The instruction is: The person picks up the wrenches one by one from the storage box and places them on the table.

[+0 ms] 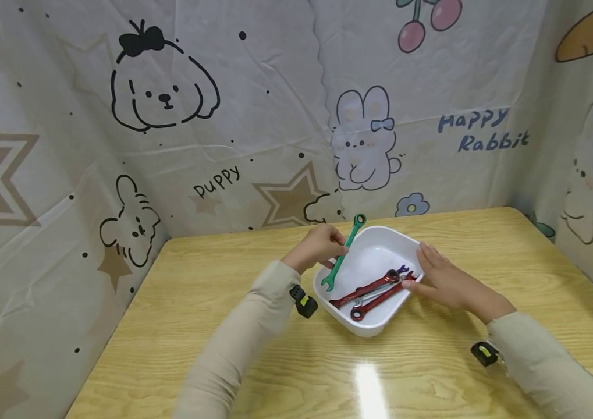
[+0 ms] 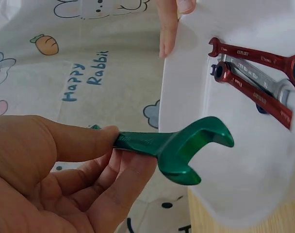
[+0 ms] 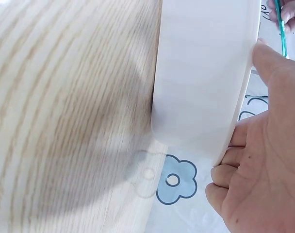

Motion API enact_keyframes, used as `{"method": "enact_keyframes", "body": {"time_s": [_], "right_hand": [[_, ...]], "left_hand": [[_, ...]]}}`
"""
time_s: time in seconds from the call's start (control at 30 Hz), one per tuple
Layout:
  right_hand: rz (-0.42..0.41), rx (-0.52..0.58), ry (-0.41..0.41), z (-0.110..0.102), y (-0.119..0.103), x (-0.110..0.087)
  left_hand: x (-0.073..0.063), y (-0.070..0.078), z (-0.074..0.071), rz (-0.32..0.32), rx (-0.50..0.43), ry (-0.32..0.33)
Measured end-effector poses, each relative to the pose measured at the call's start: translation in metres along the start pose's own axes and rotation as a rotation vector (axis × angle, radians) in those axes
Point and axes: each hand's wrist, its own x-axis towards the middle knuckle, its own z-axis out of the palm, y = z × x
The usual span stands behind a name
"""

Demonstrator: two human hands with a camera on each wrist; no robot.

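My left hand [image 1: 322,244] pinches a green combination wrench [image 1: 347,247] between thumb and fingers, over the left side of a white plastic bin [image 1: 380,238]. The wrench's open end [image 2: 186,153] points down toward the bin in the head view, its ring end up. Inside the bin lie two red wrenches [image 1: 375,287], with a silver wrench [image 2: 256,75] between them and a blue wrench [image 1: 404,268] partly hidden beneath. On the bin's right rim rests my right hand [image 1: 448,279], fingers extended along the edge and thumb at the rim.
The bin stands on a yellow wood-grain table [image 1: 212,326]. Behind the table hangs a patterned cloth [image 1: 254,105] with cartoon animals, and it also runs along both sides. Each wrist wears a small black device [image 1: 485,353].
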Motion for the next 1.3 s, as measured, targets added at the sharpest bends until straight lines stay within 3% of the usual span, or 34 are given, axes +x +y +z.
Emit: {"method": "enact_keyframes", "body": {"time_s": [0.27, 0.73, 1.0, 1.3], "right_hand": [[0.005, 0.017, -0.009, -0.001, 0.001, -0.001], [0.016, 0.007, -0.012, 0.001, 0.002, 0.0], [0.01, 0.002, -0.01, 0.0, 0.002, 0.001], [0.009, 0.006, -0.013, 0.0, 0.002, 0.001]], "left_hand": [[-0.022, -0.027, -0.028, -0.025, -0.074, 0.057], [-0.049, -0.102, -0.067, -0.103, -0.115, 0.115], [-0.057, -0.135, -0.072, -0.195, -0.098, 0.131], [-0.051, -0.153, -0.069, -0.231, -0.053, 0.153]]}}
